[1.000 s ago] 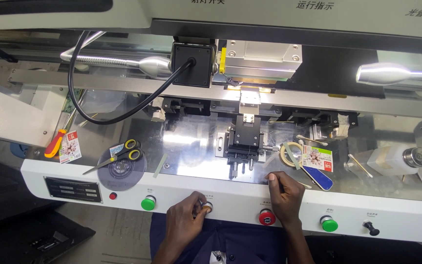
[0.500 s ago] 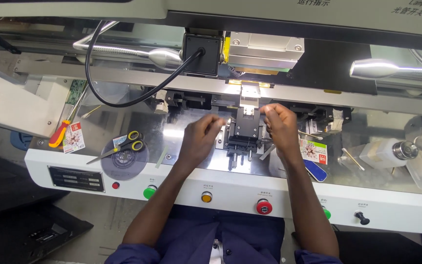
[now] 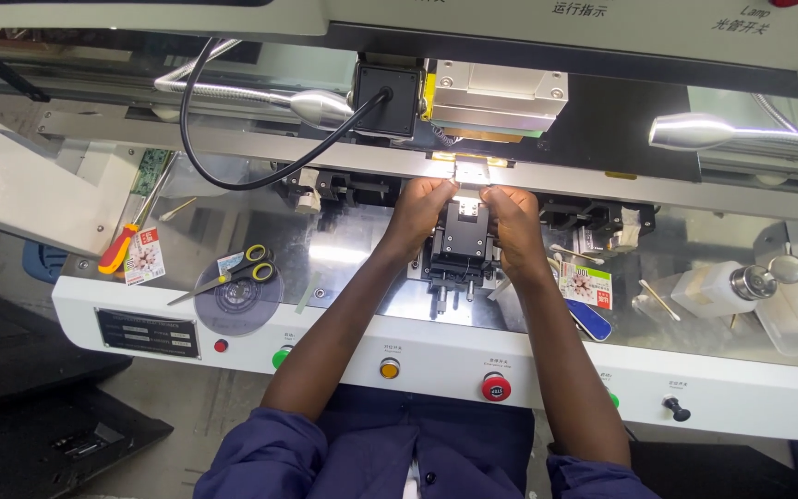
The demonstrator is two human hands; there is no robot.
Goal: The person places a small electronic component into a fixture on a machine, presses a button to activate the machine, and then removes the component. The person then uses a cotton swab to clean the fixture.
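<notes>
we lean over the white machine bench (image 3: pixel 94 296), both arms reaching past its front row of buttons. directly beyond our hands hangs the silver pressing head (image 3: pixel 496 97), lit from beneath, with two gooseneck lamps to either side of it. between our hands stands the small black fixture block (image 3: pixel 464 236). the left hand (image 3: pixel 422 212) rests against its left flank, fingers curled inward toward the bright spot at the block's top; the right hand (image 3: pixel 510 222) mirrors it on the right flank. both sets of fingertips pinch in at the lit area, and there seems to be a tiny pale piece (image 3: pixel 469 191) there, though the glare hides whether either hand truly has hold of it.

to do this well, we judge, we should keep wrists braced on the block, move only the fingertips, and seat the piece squarely under the head before letting go. scissors (image 3: pixel 233 275) lie well to the left of the left hand, a white bottle (image 3: pixel 718 286) well to the right of the right hand.
</notes>
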